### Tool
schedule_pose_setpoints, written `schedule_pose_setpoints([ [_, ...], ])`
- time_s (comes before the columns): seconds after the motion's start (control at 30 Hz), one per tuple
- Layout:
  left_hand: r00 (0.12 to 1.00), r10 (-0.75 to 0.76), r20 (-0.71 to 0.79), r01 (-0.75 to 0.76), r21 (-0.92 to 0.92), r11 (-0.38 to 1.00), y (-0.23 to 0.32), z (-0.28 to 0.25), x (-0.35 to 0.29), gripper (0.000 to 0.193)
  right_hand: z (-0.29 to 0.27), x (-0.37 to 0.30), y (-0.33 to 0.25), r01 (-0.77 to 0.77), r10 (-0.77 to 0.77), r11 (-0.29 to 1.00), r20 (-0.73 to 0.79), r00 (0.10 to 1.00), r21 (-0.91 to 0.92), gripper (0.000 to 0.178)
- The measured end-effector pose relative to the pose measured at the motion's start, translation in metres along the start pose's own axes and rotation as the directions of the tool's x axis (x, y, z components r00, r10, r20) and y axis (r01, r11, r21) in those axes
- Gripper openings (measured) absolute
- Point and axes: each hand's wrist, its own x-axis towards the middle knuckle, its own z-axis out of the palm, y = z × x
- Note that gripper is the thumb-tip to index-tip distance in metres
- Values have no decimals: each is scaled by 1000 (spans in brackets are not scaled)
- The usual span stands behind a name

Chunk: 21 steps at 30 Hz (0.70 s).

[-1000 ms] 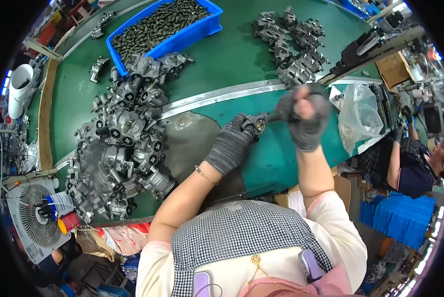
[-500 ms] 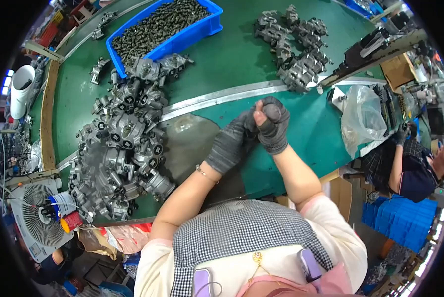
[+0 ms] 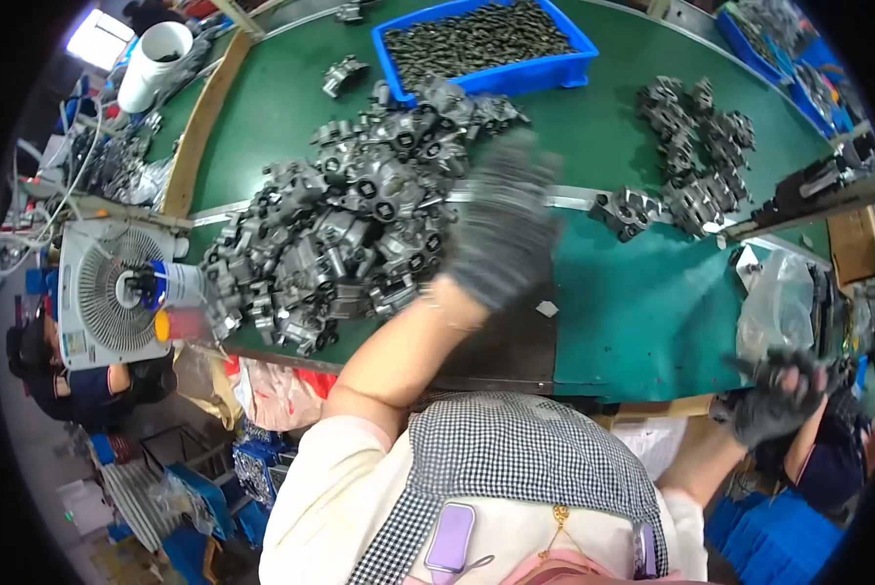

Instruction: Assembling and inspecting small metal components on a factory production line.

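On green bench [image 3: 603,136], blue bin [image 3: 545,74] of small metal parts [image 3: 477,44], left hand [image 3: 506,219] outstretched near castings [image 3: 359,205], right hand [image 3: 777,402], grip unclear

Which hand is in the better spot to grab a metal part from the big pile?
Probably the left hand: it's close beside the big pile, while the right hand is farther off, near the clear plastic bag.

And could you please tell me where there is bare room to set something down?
The near green mat, between the left hand and the plastic bag, has the widest bare patch; another lies between the blue bin and the smaller metal cluster. The left side is crowded by the big heap of metal parts.
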Motion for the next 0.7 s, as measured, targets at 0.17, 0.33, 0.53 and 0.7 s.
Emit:
schedule_pose_setpoints([
  [0.17,793,-601,96,558,279,781,-130,-65,-48,63,-198,-94,64,-184,425,795,315,848,-578,15],
  [0.33,832,-467,300,438,162,884,-83,-52,-33,60,-190,-184,71,-568,819,152,-218,531,-809,17],
  [0.53,910,208,357,-178,-115,977,-2,36,-85,41,-187,-202,62,-715,844,103,-319,431,-692,4],
  [0.7,925,154,348,-108,-147,983,23,39,-78,46,-197,-193,41,-766,831,101,-370,415,-635,5],
])
